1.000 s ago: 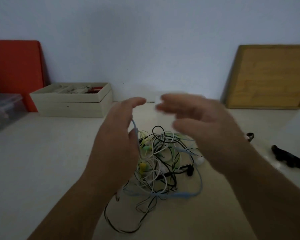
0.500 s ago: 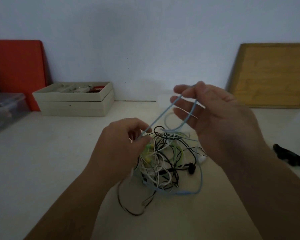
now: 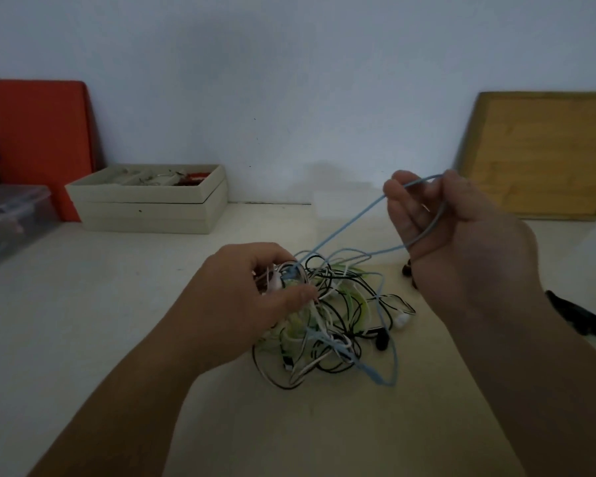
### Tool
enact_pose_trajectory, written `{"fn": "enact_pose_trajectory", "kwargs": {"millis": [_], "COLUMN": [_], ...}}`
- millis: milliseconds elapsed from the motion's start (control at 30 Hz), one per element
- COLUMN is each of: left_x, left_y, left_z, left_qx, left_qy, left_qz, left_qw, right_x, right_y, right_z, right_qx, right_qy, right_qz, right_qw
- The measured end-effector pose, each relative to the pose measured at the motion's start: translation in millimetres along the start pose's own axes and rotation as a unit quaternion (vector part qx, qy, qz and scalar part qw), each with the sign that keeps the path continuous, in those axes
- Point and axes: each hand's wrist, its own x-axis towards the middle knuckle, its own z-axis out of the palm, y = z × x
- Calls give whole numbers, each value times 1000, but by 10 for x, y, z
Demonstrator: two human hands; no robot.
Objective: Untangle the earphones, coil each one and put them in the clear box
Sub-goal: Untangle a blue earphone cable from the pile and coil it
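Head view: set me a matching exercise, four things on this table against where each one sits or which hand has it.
Things:
1. thin light blue earphone cable
2. clear plastic box
3. flat wooden board
4. tangled pile of white, black and green earphone cables

Places:
A. leans on the wall, far right
B. gripped at its top by the left hand
C. looped over fingers of the right hand
D. at the left edge of the table

Pairs: 1-C, 2-D, 3-A, 4-B.
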Motion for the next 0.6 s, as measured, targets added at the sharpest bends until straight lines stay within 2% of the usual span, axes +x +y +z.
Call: {"fn": "enact_pose_trajectory", "kwargs": {"millis": [133, 267, 333, 367, 400, 467, 500, 533, 600], "left_x": [15, 25, 22, 23, 29, 51, 63, 66, 65], "left_y": [-30, -43, -37, -37, -45, -65, -82, -108, -165], "left_z": [10, -20, -20, -17, -12, 0, 8, 16, 16], "left_qx": [17, -38, -60, -80, -103, -125, -105, -68, 11], "left_qy": [10, 27, 37, 47, 60, 96, 110, 118, 128], "left_qz": [-22, -58, -81, -94, -110, -142, -148, -148, -147], "left_qw": [1000, 997, 994, 991, 987, 977, 977, 980, 981], "right_x": [27, 51, 61, 51, 36, 8, -12, -29, -29], "right_y": [-38, -39, -17, -12, -13, -12, -17, -21, -96], "right_z": [-25, -33, -55, -62, -73, -93, -81, -62, -27], "right_qx": [5, -18, -75, -140, -245, -461, -495, -480, -347], "right_qy": [-6, -52, -70, -75, -78, -80, -84, -91, -62], "right_qz": [10, 40, 35, 12, -25, -93, -107, -119, -117], "right_qw": [1000, 998, 994, 987, 966, 879, 858, 864, 928]}}
